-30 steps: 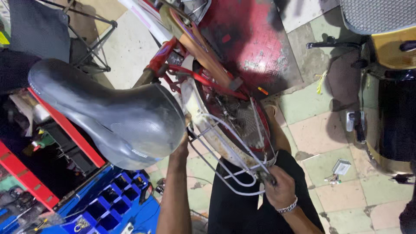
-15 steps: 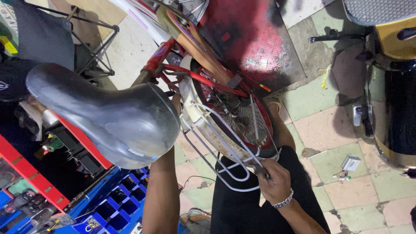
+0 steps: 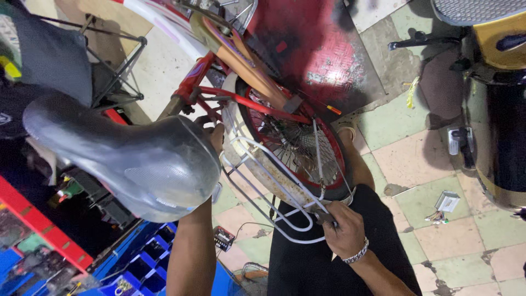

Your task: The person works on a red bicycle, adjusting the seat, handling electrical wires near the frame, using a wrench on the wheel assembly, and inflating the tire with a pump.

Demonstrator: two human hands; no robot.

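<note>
Two hands | right hand [image 3: 344,230] fisted on rack [image 3: 274,186] | left hand [image 3: 217,137] under saddle [image 3: 126,159]

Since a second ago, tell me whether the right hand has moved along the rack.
No. The right hand stays gripped at the rear end of the white rack, just behind the wheel; only the camera shifted.

The right hand [image 3: 342,230] sits low in view, fingers curled shut in a tight grip, knuckles up, a metal bracelet on the wrist. The left forearm runs straight up from the bottom edge, and only the fingertips of the left hand [image 3: 217,137] show, the rest hidden
</note>
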